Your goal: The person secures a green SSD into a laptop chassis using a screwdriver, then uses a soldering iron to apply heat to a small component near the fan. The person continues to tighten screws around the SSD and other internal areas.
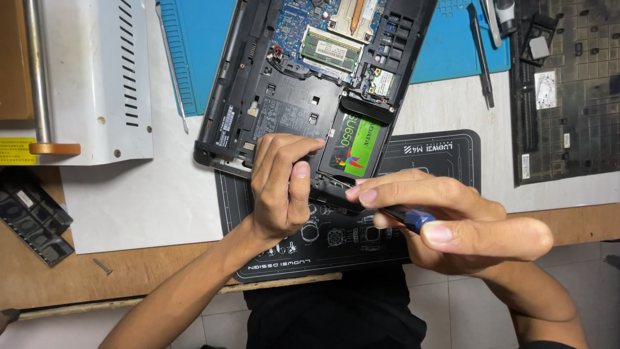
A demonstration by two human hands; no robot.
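An opened black laptop (258, 110) lies upside down with its circuit board exposed and a green-labelled drive (354, 147) in its bay. My left hand (279, 184) rests on the laptop's near edge, fingers curled beside the drive. My right hand (445, 220) grips a screwdriver with a blue and black handle (413, 218), its tip pointing left toward the laptop's near edge, hidden behind my fingers.
A black work mat (439, 152) lies under the laptop, a blue mat (194, 45) behind it. A white metal panel (97, 77) sits left, a black keyboard frame (568, 90) right. Tweezers (481, 58), a thin tool (171, 64), a loose screw (102, 265) and a black grid part (32, 220) lie around.
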